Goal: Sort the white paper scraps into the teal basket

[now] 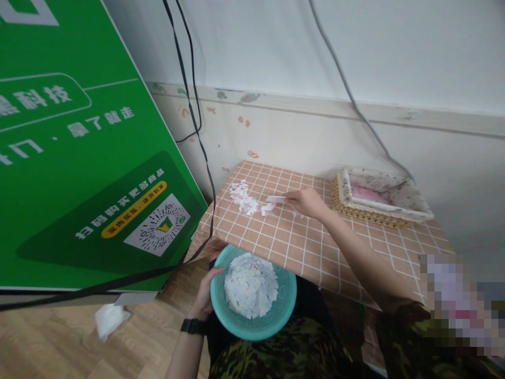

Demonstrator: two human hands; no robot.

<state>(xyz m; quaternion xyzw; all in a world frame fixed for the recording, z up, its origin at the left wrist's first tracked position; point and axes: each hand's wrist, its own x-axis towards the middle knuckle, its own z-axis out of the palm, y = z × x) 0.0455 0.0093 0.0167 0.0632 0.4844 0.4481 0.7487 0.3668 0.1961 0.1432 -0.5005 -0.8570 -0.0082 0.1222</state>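
Note:
My left hand (207, 292) grips the left rim of a round turquoise plastic basket (286, 300), its fingers partly hidden behind the rim. Inside lies a heap of small white paper scraps (251, 284). Over the table, my right hand (307, 202) is closed on a slim, flat white tool (275, 199); its exact kind is unclear. The tool's tip is beside a curved trail of loose paper scraps (246, 202), a few of them pinkish, on the checked tablecloth (292, 239). The basket is just below the table's front edge.
A wicker basket (339, 202) with a floral lining stands at the table's back right, with something pink inside. On the left rises a large green cabinet (90, 173). Black cables (203, 147) hang beside it. A crumpled white piece (110, 319) lies on the wooden floor.

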